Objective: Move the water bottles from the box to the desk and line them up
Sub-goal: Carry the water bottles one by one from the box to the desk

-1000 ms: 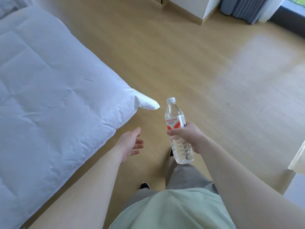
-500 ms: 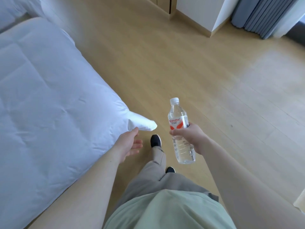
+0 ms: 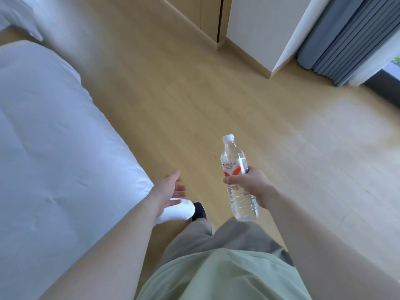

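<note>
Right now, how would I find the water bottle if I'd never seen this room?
Look at the big white bed on the left, then across the wooden floor to the right hand. It grips a clear water bottle, upright, with a white cap and a red-and-white label; the left hand holds nothing.

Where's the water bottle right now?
In the head view, the water bottle is upright in the right hand, carried over the wooden floor, right of the white bed.
</note>
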Available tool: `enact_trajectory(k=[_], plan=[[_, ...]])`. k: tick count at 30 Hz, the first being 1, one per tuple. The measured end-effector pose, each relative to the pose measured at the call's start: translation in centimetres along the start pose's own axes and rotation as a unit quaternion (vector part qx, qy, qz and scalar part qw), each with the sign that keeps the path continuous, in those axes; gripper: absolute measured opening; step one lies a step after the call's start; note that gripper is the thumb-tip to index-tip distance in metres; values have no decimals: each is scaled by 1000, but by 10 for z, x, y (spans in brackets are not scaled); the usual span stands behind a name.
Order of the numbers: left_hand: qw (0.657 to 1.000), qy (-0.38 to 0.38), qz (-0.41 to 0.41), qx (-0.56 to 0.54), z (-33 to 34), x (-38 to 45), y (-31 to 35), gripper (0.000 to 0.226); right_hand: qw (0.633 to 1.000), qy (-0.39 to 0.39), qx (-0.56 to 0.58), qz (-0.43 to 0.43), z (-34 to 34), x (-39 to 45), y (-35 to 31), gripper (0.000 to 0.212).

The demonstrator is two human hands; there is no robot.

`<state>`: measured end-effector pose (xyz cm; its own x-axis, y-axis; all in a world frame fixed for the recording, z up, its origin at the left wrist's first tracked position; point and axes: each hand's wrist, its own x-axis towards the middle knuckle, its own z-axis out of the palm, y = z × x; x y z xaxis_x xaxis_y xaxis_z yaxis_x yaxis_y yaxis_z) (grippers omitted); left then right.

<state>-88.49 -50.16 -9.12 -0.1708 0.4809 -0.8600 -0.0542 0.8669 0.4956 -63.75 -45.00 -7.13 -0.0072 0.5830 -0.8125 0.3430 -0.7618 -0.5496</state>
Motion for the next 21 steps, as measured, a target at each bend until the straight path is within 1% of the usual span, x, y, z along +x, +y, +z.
enact_trajectory(k=[9,15,21], plan=[[999,13,-7,-38,17,68,114,40,1000,-15,-6,-4,-47,83,-112,54],[994,55,-13,-89,42,113,187,39,997,-42,-55,-23,-86,158,-193,50],[987,75,-11,-144,64,143,259,40,993,-64,-92,-36,-113,213,-277,52]])
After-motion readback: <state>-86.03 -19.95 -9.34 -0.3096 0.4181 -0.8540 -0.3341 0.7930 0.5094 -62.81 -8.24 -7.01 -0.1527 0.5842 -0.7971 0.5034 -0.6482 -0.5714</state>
